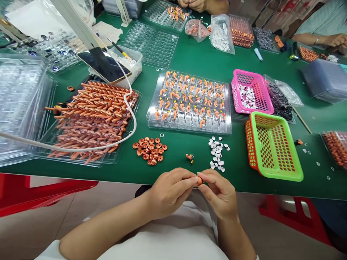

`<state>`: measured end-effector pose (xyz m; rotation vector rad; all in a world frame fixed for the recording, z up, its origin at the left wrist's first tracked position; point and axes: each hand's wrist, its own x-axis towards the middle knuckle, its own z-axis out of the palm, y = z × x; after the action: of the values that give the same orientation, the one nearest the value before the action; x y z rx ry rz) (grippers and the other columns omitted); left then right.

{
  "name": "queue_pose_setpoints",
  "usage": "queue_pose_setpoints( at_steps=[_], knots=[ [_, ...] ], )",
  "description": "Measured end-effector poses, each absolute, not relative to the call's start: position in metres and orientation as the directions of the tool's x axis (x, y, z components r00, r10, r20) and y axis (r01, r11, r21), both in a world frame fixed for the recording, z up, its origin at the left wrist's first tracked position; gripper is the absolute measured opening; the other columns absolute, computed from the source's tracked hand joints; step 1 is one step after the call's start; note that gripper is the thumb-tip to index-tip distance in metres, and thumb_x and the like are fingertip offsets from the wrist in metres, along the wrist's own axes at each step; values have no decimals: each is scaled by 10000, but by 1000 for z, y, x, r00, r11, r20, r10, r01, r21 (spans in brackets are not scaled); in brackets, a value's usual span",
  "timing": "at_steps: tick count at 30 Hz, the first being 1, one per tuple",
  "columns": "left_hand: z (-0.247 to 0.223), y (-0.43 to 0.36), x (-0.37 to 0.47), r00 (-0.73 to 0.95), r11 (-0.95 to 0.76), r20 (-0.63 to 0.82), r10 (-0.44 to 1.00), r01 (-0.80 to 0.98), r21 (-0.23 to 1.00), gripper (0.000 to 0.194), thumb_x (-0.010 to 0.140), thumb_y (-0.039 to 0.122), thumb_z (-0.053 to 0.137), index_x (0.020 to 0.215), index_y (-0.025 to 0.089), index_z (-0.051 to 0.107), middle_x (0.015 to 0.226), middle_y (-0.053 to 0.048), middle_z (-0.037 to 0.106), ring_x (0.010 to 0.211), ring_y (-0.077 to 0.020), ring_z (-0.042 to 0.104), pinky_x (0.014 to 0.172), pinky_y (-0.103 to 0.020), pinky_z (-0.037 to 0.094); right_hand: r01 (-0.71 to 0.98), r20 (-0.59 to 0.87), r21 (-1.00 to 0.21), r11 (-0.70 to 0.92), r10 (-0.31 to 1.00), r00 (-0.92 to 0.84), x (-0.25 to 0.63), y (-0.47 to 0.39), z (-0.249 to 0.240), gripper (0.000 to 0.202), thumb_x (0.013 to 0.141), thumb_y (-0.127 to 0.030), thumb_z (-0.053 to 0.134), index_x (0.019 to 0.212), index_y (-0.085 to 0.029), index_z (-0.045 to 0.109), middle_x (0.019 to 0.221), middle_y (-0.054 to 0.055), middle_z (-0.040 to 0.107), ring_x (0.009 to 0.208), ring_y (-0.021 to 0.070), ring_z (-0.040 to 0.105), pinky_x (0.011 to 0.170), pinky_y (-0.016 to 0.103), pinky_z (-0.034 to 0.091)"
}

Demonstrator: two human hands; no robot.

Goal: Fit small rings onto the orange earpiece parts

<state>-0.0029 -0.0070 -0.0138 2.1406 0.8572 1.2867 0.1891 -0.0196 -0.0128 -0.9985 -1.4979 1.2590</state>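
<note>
My left hand [172,189] and my right hand [221,193] meet at the table's front edge. Their fingertips pinch a small orange round part [200,180] between them; the fingers cover most of it. Just beyond lies a curved orange piece [189,156] with a tiny yellow-and-black bit [192,162] beside it. Left of that is a pile of copper-coloured round caps [149,148]. Small white caps [216,153] are scattered to the right. Behind them, a clear compartment tray [189,125] holds rows of curved orange pieces, with several front compartments bare.
Stacked copper-coloured parts [94,119] fill trays at left, crossed by a white cable [135,121] and a phone [108,66] on a stand. A green basket [294,159] and a pink basket [267,94] stand at right. Other people's hands [197,4] work across the table.
</note>
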Motion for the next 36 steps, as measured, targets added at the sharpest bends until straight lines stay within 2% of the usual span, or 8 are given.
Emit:
queue_pose_setpoints(
  at_steps=[4,10,19,23,30,36],
  knots=[
    [-15,-9,-1,330,-673,589,738,296,678,288,859,37,608,1135,120,607,905,-113,716,829,-166,672,718,-277,588,76,170,-979,190,961,-216,184,-20,-12,360,861,-45,618,1137,-266,682,980,47,696,887,171,651,747,298,555],
    [-14,-11,-5,361,-687,587,725,316,654,293,859,39,603,1138,129,597,902,-115,706,841,-173,669,702,-286,586,99,247,-958,271,947,-204,180,-20,-10,387,836,-10,624,1124,-262,688,957,43,709,862,175,657,734,308,550],
    [-14,-12,-6,379,-696,584,717,343,631,297,881,71,576,1159,175,586,921,-97,699,858,-162,665,709,-280,585,168,286,-932,320,937,-200,179,-21,-3,387,824,1,639,1109,-254,697,954,39,720,847,169,678,705,289,559],
    [-12,-12,-6,399,-697,574,715,340,631,310,884,74,561,1176,173,592,934,-106,703,863,-166,668,716,-282,581,178,284,-931,319,939,-193,179,-21,-2,378,830,-12,639,1111,-260,694,950,37,717,844,170,680,700,291,562],
    [-7,-5,-2,351,-643,546,761,298,705,347,866,34,584,1171,198,603,939,-88,715,833,-153,680,699,-254,565,162,245,-948,275,952,-183,181,-19,-6,335,853,-41,629,1098,-262,686,936,40,700,842,176,666,704,310,557],
    [-2,3,-1,325,-630,540,776,416,656,260,849,83,652,1083,197,662,890,-69,726,755,-138,661,642,-230,528,228,263,-930,289,955,-138,181,-15,-3,312,858,-50,628,1090,-251,682,933,40,696,846,175,656,715,312,542]
  ],
)
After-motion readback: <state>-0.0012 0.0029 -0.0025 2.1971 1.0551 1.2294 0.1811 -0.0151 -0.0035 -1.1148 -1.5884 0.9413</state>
